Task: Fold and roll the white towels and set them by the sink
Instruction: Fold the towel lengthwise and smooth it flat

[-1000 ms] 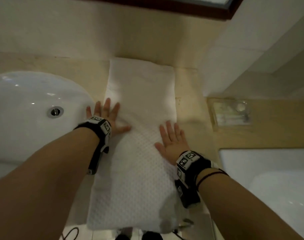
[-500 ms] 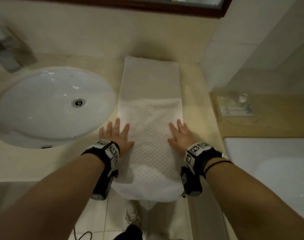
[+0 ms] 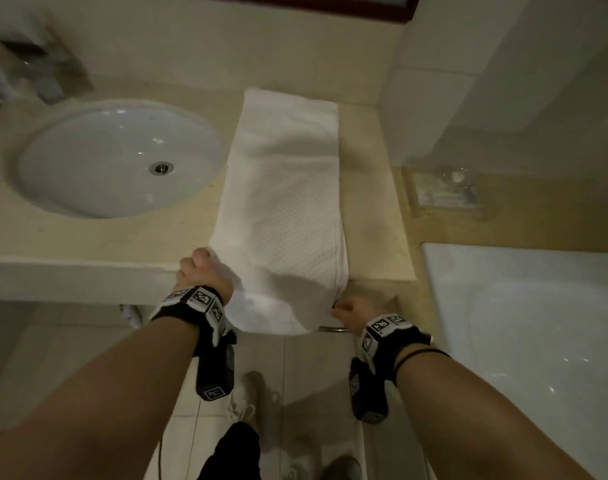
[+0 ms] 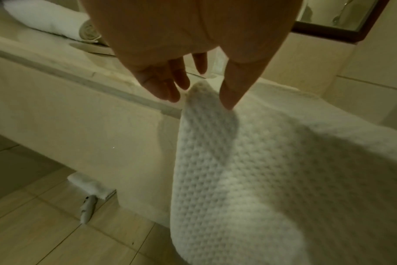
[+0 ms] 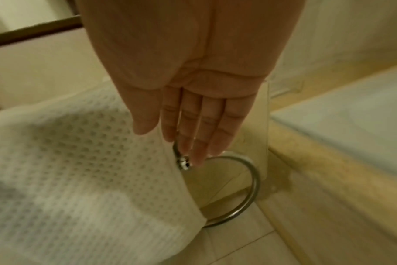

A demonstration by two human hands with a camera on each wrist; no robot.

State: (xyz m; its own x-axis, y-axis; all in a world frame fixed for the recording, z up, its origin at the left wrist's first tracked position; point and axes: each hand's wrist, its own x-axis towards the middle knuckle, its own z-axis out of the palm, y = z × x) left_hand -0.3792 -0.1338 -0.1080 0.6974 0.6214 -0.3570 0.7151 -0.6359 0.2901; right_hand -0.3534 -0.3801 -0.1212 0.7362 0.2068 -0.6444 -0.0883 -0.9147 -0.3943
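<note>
The soft, limp towel (image 3: 281, 216) lay mid-frame beside the sink (image 3: 119, 157), its overhanging end best gripped at both corners; the left hand (image 3: 203, 275) pinched one, while the right hand (image 5: 193, 111) hung relaxed, holding nothing.

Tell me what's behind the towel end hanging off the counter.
Behind the hanging end of the white towel a metal towel ring juts out from the counter front by the right hand. The towel covers the ring's other side and mount.
</note>
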